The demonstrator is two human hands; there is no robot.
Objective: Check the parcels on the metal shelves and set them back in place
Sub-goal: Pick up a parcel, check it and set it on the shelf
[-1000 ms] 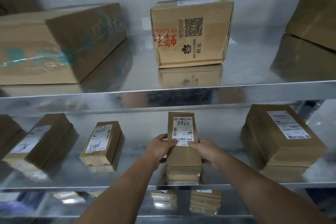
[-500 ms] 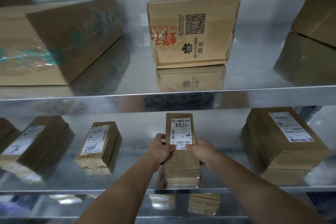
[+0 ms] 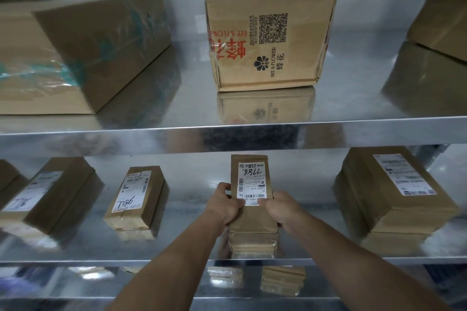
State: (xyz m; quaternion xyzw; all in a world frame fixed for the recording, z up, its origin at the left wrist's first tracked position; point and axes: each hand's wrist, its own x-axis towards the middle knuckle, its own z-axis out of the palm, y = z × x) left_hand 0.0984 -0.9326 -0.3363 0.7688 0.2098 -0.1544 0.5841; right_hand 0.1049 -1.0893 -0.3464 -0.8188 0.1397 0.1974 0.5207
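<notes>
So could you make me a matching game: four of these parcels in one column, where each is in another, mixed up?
1. Bee & Flower box
2. parcel marked 7786
3. green-taped box
4. stacked parcels

A. middle shelf, right side
B. upper shelf, left
C. held by left hand and right hand
D. upper shelf, middle

Pairs: 1-D, 2-C, 3-B, 4-A

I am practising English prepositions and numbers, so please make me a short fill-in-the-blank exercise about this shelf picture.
1. The left hand and right hand hold a parcel with ____ handwritten on its label.
2. The QR-code box stands on the shelf ____ this parcel.
3. The right hand grips the parcel's ____ edge.
Missing words: 7786; above; right.
</notes>
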